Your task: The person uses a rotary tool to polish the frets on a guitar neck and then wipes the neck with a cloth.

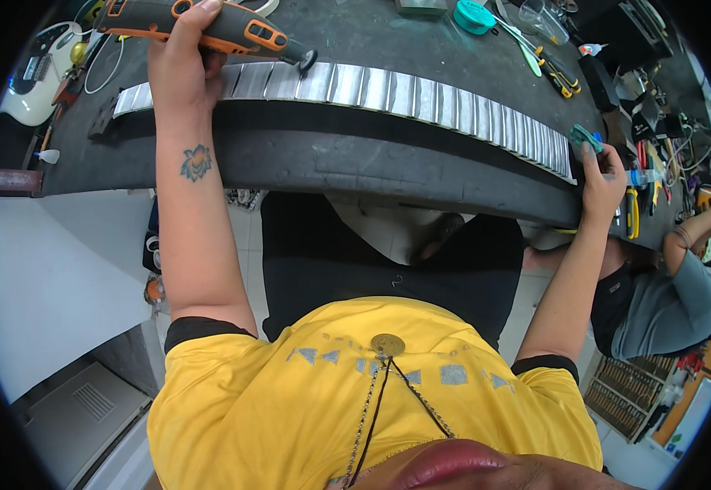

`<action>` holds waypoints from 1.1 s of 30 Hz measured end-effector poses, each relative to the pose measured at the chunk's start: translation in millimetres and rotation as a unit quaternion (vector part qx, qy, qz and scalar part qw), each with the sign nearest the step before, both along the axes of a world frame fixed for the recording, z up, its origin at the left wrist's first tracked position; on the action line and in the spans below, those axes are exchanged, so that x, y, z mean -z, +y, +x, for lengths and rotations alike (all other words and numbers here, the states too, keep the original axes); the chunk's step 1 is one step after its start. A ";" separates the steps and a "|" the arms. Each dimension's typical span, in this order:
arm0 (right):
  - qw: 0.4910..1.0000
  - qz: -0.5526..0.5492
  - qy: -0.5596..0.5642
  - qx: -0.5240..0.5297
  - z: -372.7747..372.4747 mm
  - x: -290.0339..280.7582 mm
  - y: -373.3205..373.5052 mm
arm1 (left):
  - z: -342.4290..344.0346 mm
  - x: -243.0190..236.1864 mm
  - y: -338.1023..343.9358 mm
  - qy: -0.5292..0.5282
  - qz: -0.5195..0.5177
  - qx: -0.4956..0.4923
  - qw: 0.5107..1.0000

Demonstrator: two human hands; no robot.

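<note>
My yellow shirt (290, 392) and black trousers (388, 261) are nearest me, my lap facing the front edge of the dark bench (314, 159). The edge runs across in front of both my forearms.

My right hand (603, 181) is out by the right end of the ribbed metal strip (388, 86), thumb and fingers pinching a small teal scrap (586, 137). I can't tell whether those fingers touch the strip. On that side room is tight: a yellow-handled tool (633, 212) sits just beside my wrist, and farther right is another person's grey sleeve (674, 298).

The strip lies lengthwise near the bench's front edge, reaching from behind my left forearm to my right fingers. My left hand (182, 59) is wrapped round the orange and grey rotary tool (245, 33), its small disc (309, 61) over the strip's far edge; contact there I can't make out.

Beyond the strip, a stretch of grey bench top gives the tool room toward the middle. Farther off come yellow-handled pliers (561, 75), a round teal tub (474, 16) and a clear plastic cup (545, 20).
</note>
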State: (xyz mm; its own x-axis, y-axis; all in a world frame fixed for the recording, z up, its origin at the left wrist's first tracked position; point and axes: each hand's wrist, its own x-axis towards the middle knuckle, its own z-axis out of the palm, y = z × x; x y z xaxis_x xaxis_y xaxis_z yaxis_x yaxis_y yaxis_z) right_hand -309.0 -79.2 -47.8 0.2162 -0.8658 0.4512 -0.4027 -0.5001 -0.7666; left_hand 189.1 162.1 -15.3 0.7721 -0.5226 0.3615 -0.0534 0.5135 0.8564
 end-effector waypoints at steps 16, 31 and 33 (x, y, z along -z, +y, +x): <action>1.000 0.007 0.024 0.009 -1.5 -0.5 -1.5 | 12.3 12.1 14.9 -0.011 -0.024 0.092 0.995; 0.999 0.009 0.032 0.003 -5.3 0.9 -4.5 | 2.3 12.5 20.0 -0.002 -0.017 0.120 0.993; 0.999 0.017 0.044 0.019 -6.5 1.6 -4.8 | -1.6 9.5 19.4 -0.006 -0.031 0.133 0.991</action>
State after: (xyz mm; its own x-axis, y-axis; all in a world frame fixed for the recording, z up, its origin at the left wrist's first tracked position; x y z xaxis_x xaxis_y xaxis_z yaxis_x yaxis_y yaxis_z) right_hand -315.5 -84.0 -49.4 0.2208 -0.8881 0.4030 -0.4866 -0.4585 -0.7437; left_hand 187.5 181.5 -24.8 0.6053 -0.6834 0.4081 0.0811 0.5630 0.8225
